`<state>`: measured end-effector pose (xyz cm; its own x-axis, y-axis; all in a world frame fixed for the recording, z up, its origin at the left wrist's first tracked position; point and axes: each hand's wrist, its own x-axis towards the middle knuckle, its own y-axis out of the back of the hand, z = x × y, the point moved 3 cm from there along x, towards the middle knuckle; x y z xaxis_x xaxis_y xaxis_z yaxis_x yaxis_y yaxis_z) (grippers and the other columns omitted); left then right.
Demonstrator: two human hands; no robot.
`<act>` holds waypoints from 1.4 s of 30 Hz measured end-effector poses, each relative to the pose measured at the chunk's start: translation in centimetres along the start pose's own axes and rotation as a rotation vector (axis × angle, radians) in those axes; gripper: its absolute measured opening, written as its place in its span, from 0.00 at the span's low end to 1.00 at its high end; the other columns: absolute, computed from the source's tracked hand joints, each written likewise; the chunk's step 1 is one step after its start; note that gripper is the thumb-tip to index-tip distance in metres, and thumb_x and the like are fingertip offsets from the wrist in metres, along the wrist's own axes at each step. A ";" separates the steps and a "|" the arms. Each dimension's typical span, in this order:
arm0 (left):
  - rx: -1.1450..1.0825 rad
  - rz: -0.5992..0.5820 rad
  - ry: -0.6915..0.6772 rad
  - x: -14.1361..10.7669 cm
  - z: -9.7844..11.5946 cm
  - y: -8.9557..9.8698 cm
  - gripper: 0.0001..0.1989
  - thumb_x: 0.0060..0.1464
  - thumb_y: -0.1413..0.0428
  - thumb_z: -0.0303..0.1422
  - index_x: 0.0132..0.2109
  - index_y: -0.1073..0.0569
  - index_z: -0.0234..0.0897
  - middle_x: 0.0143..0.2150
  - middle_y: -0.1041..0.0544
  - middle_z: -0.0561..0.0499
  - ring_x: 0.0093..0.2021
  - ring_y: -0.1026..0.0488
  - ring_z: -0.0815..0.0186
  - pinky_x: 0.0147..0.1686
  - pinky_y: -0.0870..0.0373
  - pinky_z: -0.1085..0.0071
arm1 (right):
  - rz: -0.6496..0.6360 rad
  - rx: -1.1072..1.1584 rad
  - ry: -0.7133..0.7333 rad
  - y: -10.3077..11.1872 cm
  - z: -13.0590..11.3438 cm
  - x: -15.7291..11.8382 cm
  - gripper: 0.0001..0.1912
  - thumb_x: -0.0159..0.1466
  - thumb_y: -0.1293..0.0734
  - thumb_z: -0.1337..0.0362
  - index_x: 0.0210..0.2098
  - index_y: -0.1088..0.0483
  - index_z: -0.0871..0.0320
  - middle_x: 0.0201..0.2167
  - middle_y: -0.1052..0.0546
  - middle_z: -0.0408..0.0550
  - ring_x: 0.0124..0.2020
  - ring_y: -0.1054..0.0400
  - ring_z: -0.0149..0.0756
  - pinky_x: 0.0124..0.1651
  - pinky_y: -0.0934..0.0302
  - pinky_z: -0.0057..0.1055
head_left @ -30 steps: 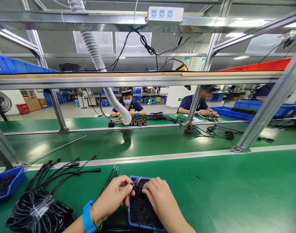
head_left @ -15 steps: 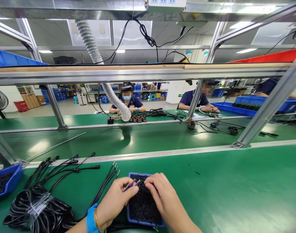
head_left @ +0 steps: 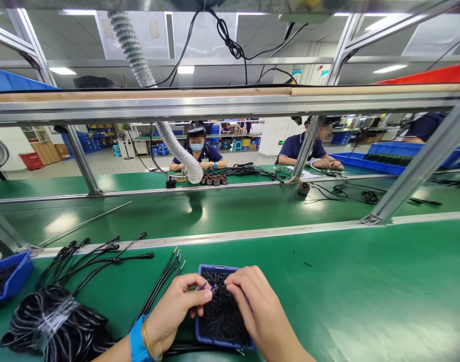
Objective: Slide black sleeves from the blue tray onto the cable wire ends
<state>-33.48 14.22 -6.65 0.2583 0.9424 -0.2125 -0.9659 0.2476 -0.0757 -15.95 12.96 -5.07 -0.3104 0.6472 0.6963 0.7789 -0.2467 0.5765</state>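
1. Since a second ago, the coloured wires point(head_left: 214, 287), which pointed upward over the blue bin point(head_left: 218, 343), have tipped toward the right hand point(head_left: 254, 301).
2. The left hand point(head_left: 177, 306), at the bin's left edge, pinches these wires between thumb and fingers, their ends above the bin.
3. The right hand, over the bin's right side, has thumb and fingertips drawn close; I cannot tell whether they grip anything.
4. Short black tubes point(head_left: 224, 322) lie in the bin.
5. Left of the bin lie black cables point(head_left: 160, 284) with coloured tips; farther left, a coiled cable bundle point(head_left: 75, 327) and a second tray point(head_left: 22, 280).
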 end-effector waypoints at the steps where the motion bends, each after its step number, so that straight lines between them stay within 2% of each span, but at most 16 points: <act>1: 0.015 0.004 -0.003 0.1 -0.1 0.0 0.14 0.41 0.36 0.41 0.28 0.29 0.35 0.20 0.35 0.59 0.21 0.39 0.74 0.22 0.48 0.75 | -0.002 -0.006 0.016 0.1 -0.1 0.0 0.08 0.69 0.42 0.71 0.40 0.33 0.55 0.34 0.28 0.48 0.36 0.34 0.37 0.38 0.35 0.34; 6: 0.056 0.011 -0.014 0.1 -0.1 0.0 0.14 0.41 0.37 0.40 0.29 0.28 0.34 0.22 0.33 0.58 0.21 0.38 0.73 0.22 0.48 0.74 | -0.055 -0.017 0.040 0.1 -0.4 0.0 0.08 0.69 0.43 0.73 0.40 0.34 0.56 0.34 0.28 0.49 0.37 0.35 0.37 0.39 0.36 0.34; 10: 0.083 0.026 -0.005 0.0 0.1 -0.2 0.13 0.40 0.36 0.40 0.29 0.27 0.34 0.22 0.33 0.57 0.22 0.38 0.72 0.23 0.47 0.74 | -0.042 -0.036 0.073 -0.2 -0.7 0.1 0.09 0.69 0.43 0.73 0.38 0.34 0.57 0.33 0.29 0.48 0.36 0.36 0.37 0.37 0.37 0.34; 15: 0.097 0.020 -0.091 -0.1 -0.2 -0.4 0.15 0.43 0.35 0.42 0.30 0.25 0.33 0.27 0.31 0.55 0.24 0.36 0.72 0.24 0.43 0.74 | -0.065 -0.035 0.079 -1.1 -0.7 -0.1 0.09 0.70 0.43 0.71 0.37 0.33 0.57 0.31 0.27 0.47 0.33 0.35 0.37 0.36 0.37 0.34; 18: 0.127 0.029 -0.070 0.0 -0.3 -0.3 0.18 0.46 0.38 0.46 0.31 0.25 0.33 0.21 0.33 0.57 0.21 0.38 0.73 0.22 0.47 0.75 | -0.066 0.039 0.021 -1.1 -0.1 -0.2 0.08 0.70 0.41 0.69 0.39 0.31 0.56 0.33 0.26 0.46 0.34 0.33 0.36 0.38 0.34 0.34; 21: 0.128 0.026 -0.030 -0.1 -0.2 -0.2 0.18 0.46 0.39 0.47 0.30 0.27 0.34 0.17 0.35 0.58 0.19 0.39 0.73 0.22 0.48 0.75 | -0.001 0.103 -0.053 -0.5 0.3 0.0 0.08 0.69 0.40 0.67 0.43 0.30 0.55 0.36 0.24 0.48 0.38 0.30 0.37 0.41 0.32 0.33; 26: 0.127 0.004 -0.036 -0.2 0.0 -0.4 0.19 0.44 0.38 0.47 0.29 0.27 0.34 0.18 0.36 0.58 0.19 0.39 0.73 0.21 0.48 0.75 | 0.063 0.240 -0.224 0.0 0.3 0.2 0.08 0.68 0.38 0.63 0.40 0.27 0.55 0.35 0.22 0.48 0.38 0.28 0.38 0.41 0.32 0.32; 30: 0.116 0.001 -0.051 -0.1 -0.3 -0.4 0.18 0.44 0.38 0.47 0.29 0.27 0.34 0.18 0.37 0.59 0.18 0.39 0.73 0.21 0.49 0.76 | 0.073 0.305 -0.278 -0.1 0.2 0.1 0.07 0.67 0.37 0.62 0.38 0.27 0.55 0.34 0.22 0.46 0.37 0.27 0.36 0.41 0.33 0.29; 38: 0.120 -0.004 -0.065 -0.1 -0.6 -0.3 0.17 0.47 0.38 0.45 0.30 0.25 0.33 0.21 0.34 0.57 0.19 0.38 0.74 0.21 0.48 0.75 | 0.067 0.302 -0.245 0.0 0.2 0.3 0.05 0.67 0.36 0.64 0.37 0.27 0.54 0.34 0.22 0.45 0.37 0.27 0.35 0.41 0.34 0.27; 42: 0.142 0.002 -0.072 -0.1 -0.6 -0.2 0.16 0.47 0.38 0.44 0.30 0.25 0.33 0.21 0.35 0.57 0.19 0.38 0.74 0.21 0.49 0.75 | 0.031 0.268 -0.182 0.1 0.0 0.3 0.06 0.67 0.37 0.66 0.38 0.28 0.54 0.34 0.23 0.44 0.37 0.28 0.34 0.41 0.34 0.26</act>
<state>-33.28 13.96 -7.20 0.2590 0.9555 -0.1415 -0.9608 0.2699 0.0639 -15.96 13.16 -4.85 -0.2007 0.7664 0.6102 0.9097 -0.0853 0.4064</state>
